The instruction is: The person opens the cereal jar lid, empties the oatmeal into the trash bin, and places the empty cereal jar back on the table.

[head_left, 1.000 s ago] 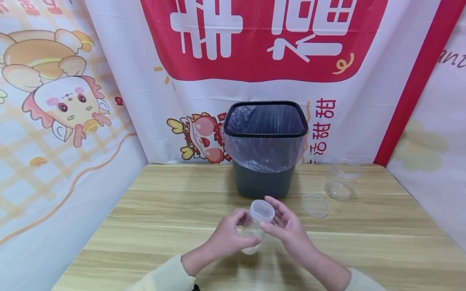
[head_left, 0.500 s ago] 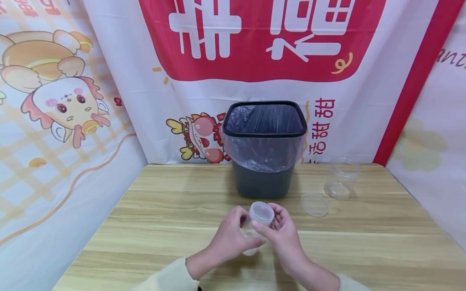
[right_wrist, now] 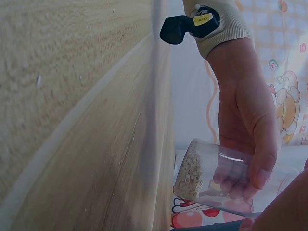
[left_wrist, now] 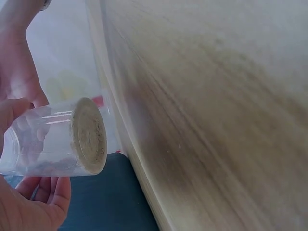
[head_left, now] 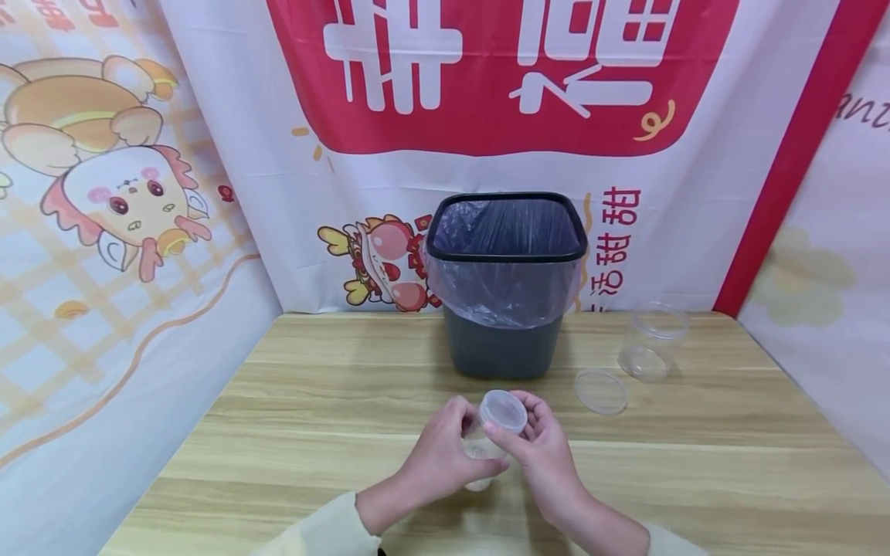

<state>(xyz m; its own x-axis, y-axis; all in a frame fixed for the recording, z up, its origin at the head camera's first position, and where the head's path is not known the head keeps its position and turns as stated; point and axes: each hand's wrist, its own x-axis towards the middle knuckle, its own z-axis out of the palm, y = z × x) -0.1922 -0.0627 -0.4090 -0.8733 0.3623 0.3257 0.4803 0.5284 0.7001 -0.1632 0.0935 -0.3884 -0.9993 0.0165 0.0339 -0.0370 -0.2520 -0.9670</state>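
In the head view a transparent plastic jar [head_left: 477,448] is held tilted over the front part of the table, its translucent lid [head_left: 504,410] at the upper end. My left hand [head_left: 445,452] grips the jar's body, thumb across the near side and fingers on the far side. At the top, my right hand [head_left: 545,455] holds the lid, thumb at its near edge and fingers curled behind. Pale, flaky grains [right_wrist: 190,175] fill the bottom of the jar in the right wrist view. The jar's base [left_wrist: 89,136] faces the camera in the left wrist view.
A dark bin [head_left: 504,347] with a plastic liner stands at the back middle of the wooden table [head_left: 334,386]. To its right are a second transparent jar [head_left: 647,361], without a lid, and a loose round lid [head_left: 601,392] lying flat. Printed cloths hang around the table.
My right hand has moved in closer, its thumb now at the lid's edge and its fingers more curled. The lidded end of the jar has shifted slightly toward me.
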